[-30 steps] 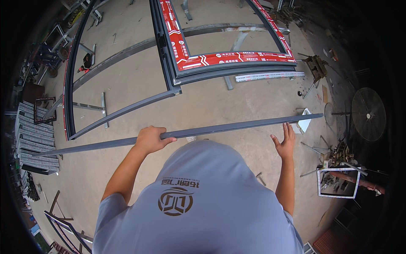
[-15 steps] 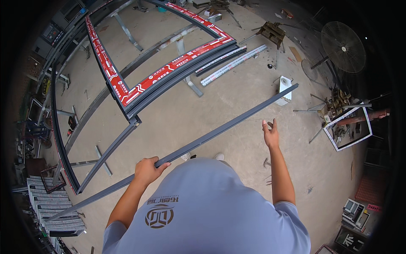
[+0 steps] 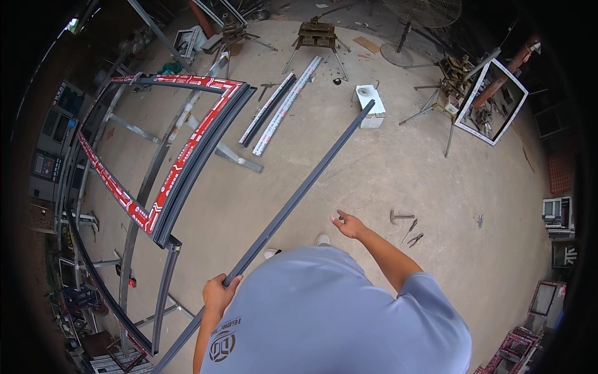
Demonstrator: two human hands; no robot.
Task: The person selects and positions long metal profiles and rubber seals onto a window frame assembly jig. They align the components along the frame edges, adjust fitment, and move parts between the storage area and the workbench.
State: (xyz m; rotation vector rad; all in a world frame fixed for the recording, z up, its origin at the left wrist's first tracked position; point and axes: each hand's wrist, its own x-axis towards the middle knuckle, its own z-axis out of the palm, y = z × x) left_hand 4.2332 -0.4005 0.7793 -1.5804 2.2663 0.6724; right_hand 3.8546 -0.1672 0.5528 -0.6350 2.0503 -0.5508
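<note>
My left hand (image 3: 219,290) is wrapped round a long dark grey metal profile bar (image 3: 293,202). The bar runs slantwise from the lower left, past my body, up to the far right, where its end overlaps a small white stool-like box (image 3: 372,115) in the view. My right hand (image 3: 348,225) hangs above the floor to the right of the bar, apart from it, with fingers spread and nothing in them. To the left of the bar lies a large window frame (image 3: 180,171) of dark profiles, covered in red and white film, on metal supports.
Two film-covered strips (image 3: 288,106) lie on the floor beyond the frame. A hammer (image 3: 402,216) and pliers (image 3: 417,240) lie at my right. Farther off stand a machine on legs (image 3: 316,36), a large fan (image 3: 423,9) and a white-edged frame (image 3: 462,118).
My view has turned right, and the bar in my left hand now points more steeply away from me. My right hand has come lower and inward, nearer my body.
</note>
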